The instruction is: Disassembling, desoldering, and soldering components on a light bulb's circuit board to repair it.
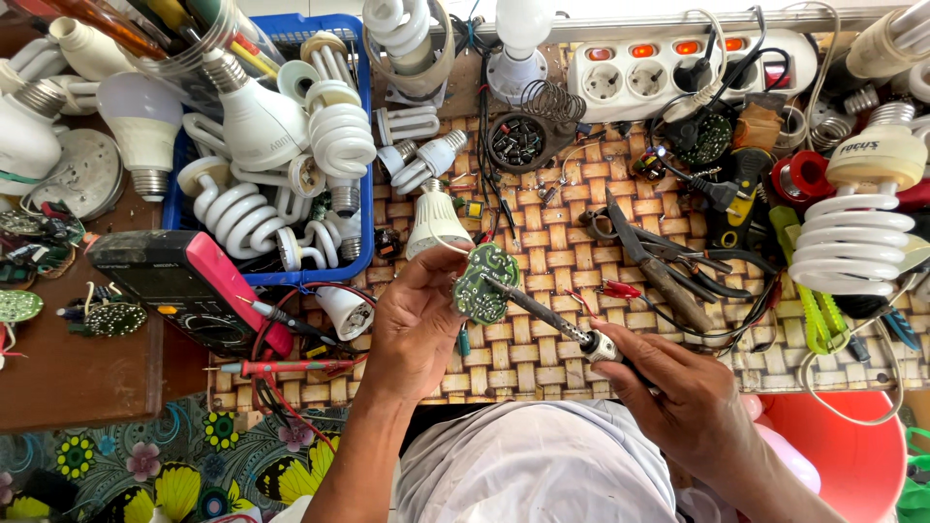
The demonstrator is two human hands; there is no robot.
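Woven bamboo mat (542,320) covers the bench, crowded with spiral lamps, a blue crate (363,145) of bulbs and a power strip (678,60). My left hand (417,324) pinches the round green circuit board (484,283) by its edge, raised above the mat. My right hand (683,392) is closed around the soldering iron (552,320), whose tip rests on the board's face. Risks, as I judge them: the iron sits close to my left fingertips, so a slip could burn them; an edge-only grip may let the board pivot; loose leads below could snag or scorch.
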